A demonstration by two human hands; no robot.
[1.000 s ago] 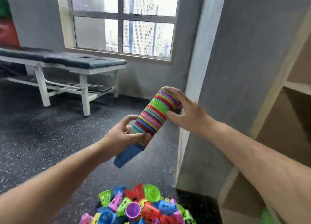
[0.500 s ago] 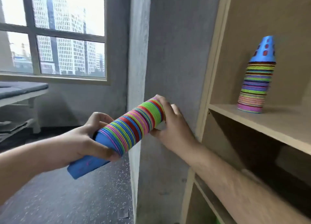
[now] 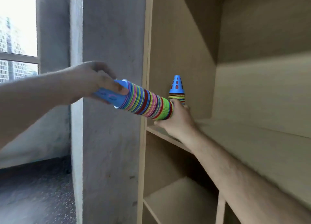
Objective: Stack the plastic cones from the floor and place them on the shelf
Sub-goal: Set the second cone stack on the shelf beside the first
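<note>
A long stack of many-coloured plastic cones lies almost horizontal in the air, its blue tip to the left and its wide green base to the right. My left hand grips the blue tip end. My right hand holds the base end, just over the front left corner of the wooden shelf board. A second stack of cones with a blue cone on top stands upright on that board by the left side panel, partly hidden behind my right hand.
The wooden shelving unit has further compartments below and above. A grey concrete pillar stands directly left of it. A window and dark speckled floor lie to the left.
Both hands have carried the stack up and to the right, from in front of the pillar to the shelf's left front corner. My view has turned right toward the shelf.
</note>
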